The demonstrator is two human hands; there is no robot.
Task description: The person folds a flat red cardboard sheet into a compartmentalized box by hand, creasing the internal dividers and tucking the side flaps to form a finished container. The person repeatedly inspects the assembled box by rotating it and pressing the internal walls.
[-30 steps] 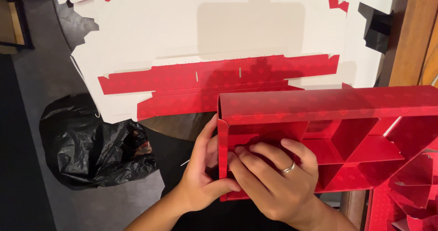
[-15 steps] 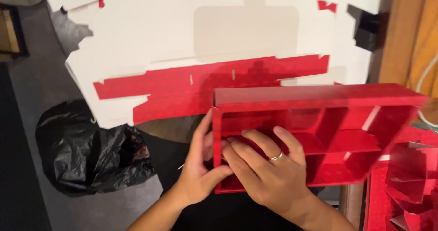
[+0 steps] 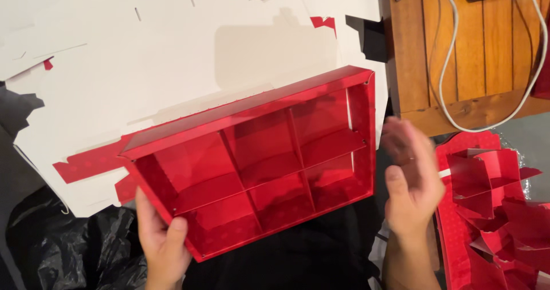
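- left hand (image 3: 163, 244) is seen lowest in view; its grip is clamped on the near-left corner of the red divided box (image 3: 258, 158), thumb laid over the inner wall, fingers hidden under the base; the box is judged to be carried from that single corner, which would explain its tilt
- right hand (image 3: 409, 187) is held just right of the box, clear of it; fingers spread and motion-blurred, nothing grasped; grip released
- black plastic bag (image 3: 69, 250) is seen crumpled at lower left, beneath the left wrist; contents cannot be told
- the box is held in mid-frame, above a dark surface, rotated so its right end sits higher and further away; open side is turned to the camera, so all cells can be inspected
- box look: glossy red card, shallow rectangular tray; one long divider crossed by two short ones, six cells given; rim walls upright; near wall slightly bowed
- stack of loose red card dividers (image 3: 498, 210) lies at right, near the right hand, not touched
- flat white die-cut card sheet (image 3: 172, 55) lies behind the box, red-printed edges shown along its lower left; it is partly covered by the box
- wooden table (image 3: 458, 49) at far right is crossed by a white cable (image 3: 444, 55)
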